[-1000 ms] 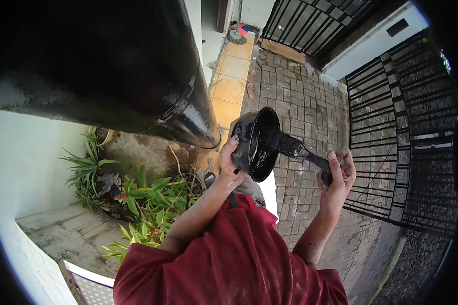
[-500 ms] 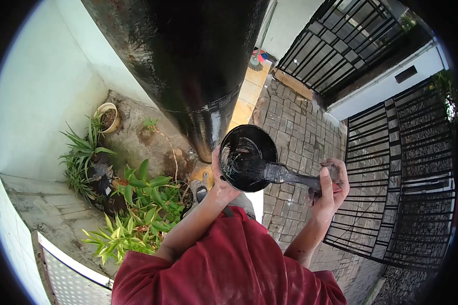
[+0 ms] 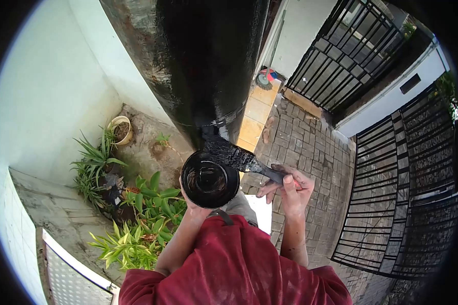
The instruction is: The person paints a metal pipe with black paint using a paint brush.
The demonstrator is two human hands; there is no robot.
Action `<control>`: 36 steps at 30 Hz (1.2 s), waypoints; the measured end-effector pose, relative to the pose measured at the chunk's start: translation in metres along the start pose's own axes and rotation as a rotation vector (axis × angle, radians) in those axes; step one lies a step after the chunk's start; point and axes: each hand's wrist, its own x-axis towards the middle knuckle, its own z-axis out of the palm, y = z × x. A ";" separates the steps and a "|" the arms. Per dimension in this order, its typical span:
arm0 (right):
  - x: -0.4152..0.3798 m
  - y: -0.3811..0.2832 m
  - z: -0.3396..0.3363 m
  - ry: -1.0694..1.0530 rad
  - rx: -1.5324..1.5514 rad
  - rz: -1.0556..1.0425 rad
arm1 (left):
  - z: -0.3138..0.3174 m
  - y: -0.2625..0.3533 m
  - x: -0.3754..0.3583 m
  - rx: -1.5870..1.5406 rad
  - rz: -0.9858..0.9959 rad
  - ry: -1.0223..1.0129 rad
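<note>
My left hand (image 3: 190,202) is wrapped round a small black tub (image 3: 210,179) with dark, glossy paint inside. In my right hand (image 3: 293,190) is a paintbrush (image 3: 237,158), gripped by its handle, where a bit of red shows. Its bristles are thick with wet black paint and reach past the tub's far rim, overlapping the lower part of the large pole (image 3: 208,61) in this view. Black paint covers much of that pole, while its left side looks rough and rusty grey. Paint smudges mark my right fingers.
Green plants (image 3: 152,203) and a cream flowerpot (image 3: 121,130) stand at the left by a pale wall (image 3: 51,91). A yellow tiled ledge (image 3: 254,117) runs beside the pole, with a broom (image 3: 264,80) at its far end. Black metal gates (image 3: 376,188) border the paving (image 3: 300,137) on the right.
The brush has come up out of the tub and swung left toward the pole. My right hand has moved left with it, and the tub has shifted left and slightly down.
</note>
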 end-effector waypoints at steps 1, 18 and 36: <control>-0.001 -0.002 0.009 -0.005 -0.084 -0.063 | -0.004 0.004 -0.004 0.017 0.029 0.009; -0.007 0.003 0.041 0.006 -0.882 -0.734 | -0.015 0.032 -0.017 0.107 0.172 0.070; -0.016 -0.001 0.052 0.015 -1.028 -0.782 | -0.006 0.033 -0.014 0.123 0.188 0.055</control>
